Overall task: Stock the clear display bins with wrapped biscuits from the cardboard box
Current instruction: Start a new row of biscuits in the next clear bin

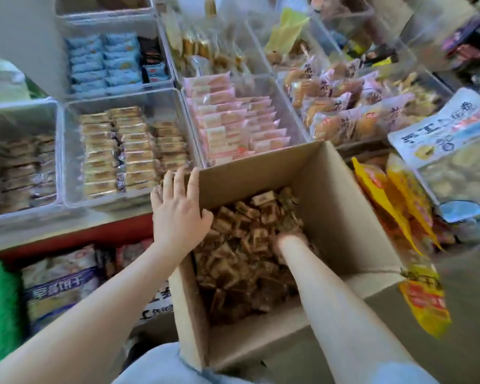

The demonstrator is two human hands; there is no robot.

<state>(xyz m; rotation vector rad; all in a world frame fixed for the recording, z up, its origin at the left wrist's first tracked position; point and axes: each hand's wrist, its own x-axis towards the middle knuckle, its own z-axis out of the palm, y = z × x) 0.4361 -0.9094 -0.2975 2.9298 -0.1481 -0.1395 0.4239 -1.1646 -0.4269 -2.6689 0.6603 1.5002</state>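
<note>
Two hands working: we're bracing cardboard box w/ left hand spread flat; right hand digging in wrapped biscuits, grip hidden

Printed matter, head view, mostly blurred.

1. Large pale-blue bag, at 3 o'clock: big dark Chinese characters run along its face, with a small red patch beside them; the characters are too smeared to read with certainty.
2. Purple-banded bag, at 8 o'clock under the shelf: white Chinese characters on the band, last one apparently "子"; the others cannot be told.
3. White panel, at 7 o'clock beside the cardboard box: black characters, one apparently "工".
4. Bread packets, at 1 o'clock: one large dark brush-style character each, illegible.

No numbers or prices can be read.
</note>
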